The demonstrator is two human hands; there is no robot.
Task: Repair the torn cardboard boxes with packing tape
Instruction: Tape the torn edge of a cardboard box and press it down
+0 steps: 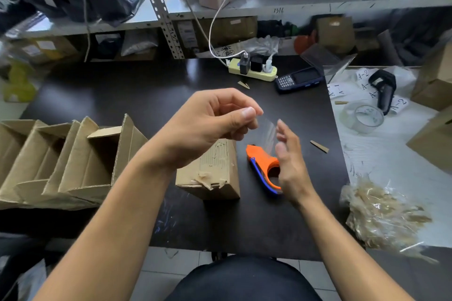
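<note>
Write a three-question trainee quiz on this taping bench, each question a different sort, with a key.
1. True or false: the left hand pinches a strip of clear tape.
2. Where does the orange tape dispenser lie? A) on the shelf B) on the dark table, right of the small torn box C) inside an open box
3. Fill in: the right hand has its fingers ____, near the strip's other end.

Key: 1 true. 2 B. 3 straight.
</note>
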